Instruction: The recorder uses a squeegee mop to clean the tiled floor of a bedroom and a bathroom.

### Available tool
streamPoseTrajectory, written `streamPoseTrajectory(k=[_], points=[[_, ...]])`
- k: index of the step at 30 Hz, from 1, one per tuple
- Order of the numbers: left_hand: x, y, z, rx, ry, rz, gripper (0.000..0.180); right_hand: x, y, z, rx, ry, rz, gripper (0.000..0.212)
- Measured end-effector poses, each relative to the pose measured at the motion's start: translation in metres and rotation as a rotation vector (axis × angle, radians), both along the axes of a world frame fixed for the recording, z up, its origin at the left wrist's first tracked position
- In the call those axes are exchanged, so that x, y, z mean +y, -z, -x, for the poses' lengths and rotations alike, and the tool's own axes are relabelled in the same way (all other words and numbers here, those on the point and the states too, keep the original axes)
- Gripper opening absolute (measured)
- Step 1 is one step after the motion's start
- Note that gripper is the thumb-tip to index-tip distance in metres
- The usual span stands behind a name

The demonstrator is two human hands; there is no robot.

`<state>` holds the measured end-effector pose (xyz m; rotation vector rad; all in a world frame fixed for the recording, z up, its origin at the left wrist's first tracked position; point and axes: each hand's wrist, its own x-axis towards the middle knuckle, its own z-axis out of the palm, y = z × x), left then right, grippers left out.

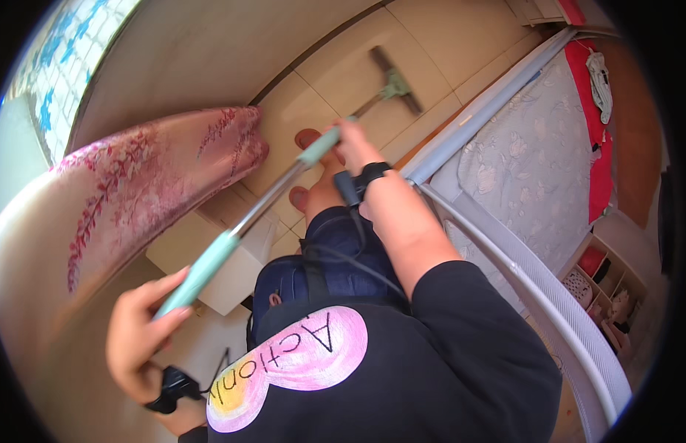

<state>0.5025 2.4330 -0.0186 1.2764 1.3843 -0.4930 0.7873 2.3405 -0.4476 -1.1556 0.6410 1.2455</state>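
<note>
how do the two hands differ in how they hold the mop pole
The left hand grips the pole's near end, on the long green sleeve, low in the view and close to the body. The right hand grips farther down, at the shorter green sleeve, arm stretched out toward the mop head on the tiled floor. Both are closed around the pole and wear a black wrist strap.

this is a bedroom in a home. a bed (527,148) with a pale flowered cover and a red sheet stands at the right, with a white mesh rail (572,310) along its near side. a pink floral curtain (136,184) hangs at the left beside a window (59,66). the floor (343,74) is laid with large beige tiles. low open shelves (609,284) at the right edge hold small household things, too small to tell apart.
</note>
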Motion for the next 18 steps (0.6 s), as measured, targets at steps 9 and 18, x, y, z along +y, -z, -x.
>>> streamPoseTrajectory(k=[9,18], points=[[0.012,0.137,-0.147,-0.325,0.67,-0.257,0.045,-0.025,0.038,-0.184,-0.331,-0.092,0.532,0.02],[0.09,-0.008,-0.034,0.196,0.464,-0.375,0.034,0.045,-0.091,0.031,-0.268,-0.59,0.847,0.03]])
